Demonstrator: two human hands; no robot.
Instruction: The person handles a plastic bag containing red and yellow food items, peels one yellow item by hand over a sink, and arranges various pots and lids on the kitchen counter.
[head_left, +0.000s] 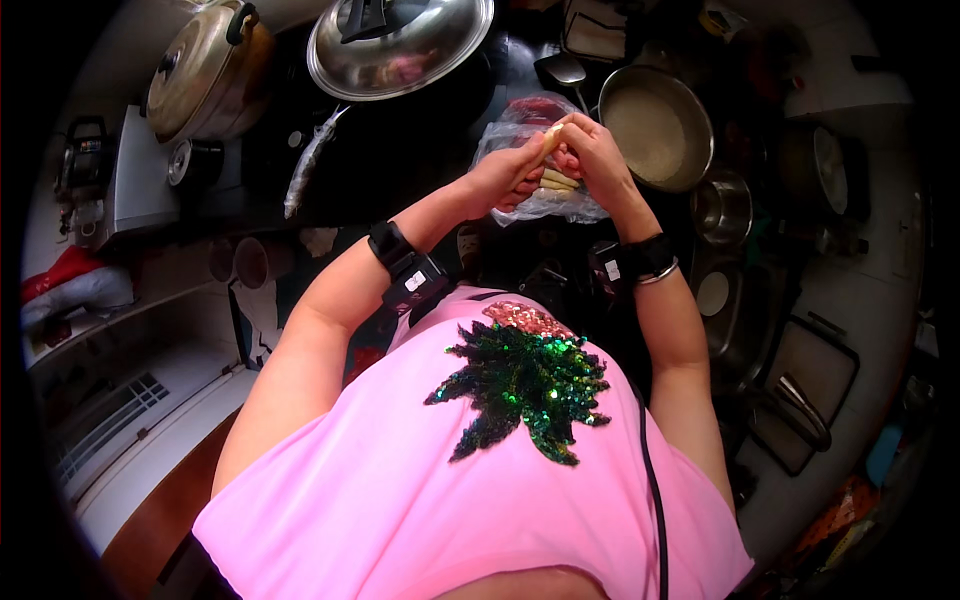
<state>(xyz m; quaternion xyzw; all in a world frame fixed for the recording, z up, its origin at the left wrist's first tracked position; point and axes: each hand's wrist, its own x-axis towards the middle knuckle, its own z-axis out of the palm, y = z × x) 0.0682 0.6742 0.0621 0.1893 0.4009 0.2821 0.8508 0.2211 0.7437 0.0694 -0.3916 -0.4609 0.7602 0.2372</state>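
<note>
My left hand (506, 176) is closed around a pale yellow, finger-shaped piece of food (552, 138), whose upper end sticks out past the thumb. The fingertips of my right hand (589, 146) pinch that upper end. Under both hands lies a clear plastic bag (506, 139) on the dark counter, with something red showing through its far part. Several similar pale yellow pieces (559, 180) lie on the bag just below my hands. What kind of food they are, I cannot tell.
A lidded pan (401, 52) with a plastic-wrapped handle stands at the upper left, beyond it a large lidded pot (191, 75). A metal spatula (564, 69) and a pot of pale contents (652, 127) are close to my right hand. A steel bowl (721, 206) stands near the sink (739, 322).
</note>
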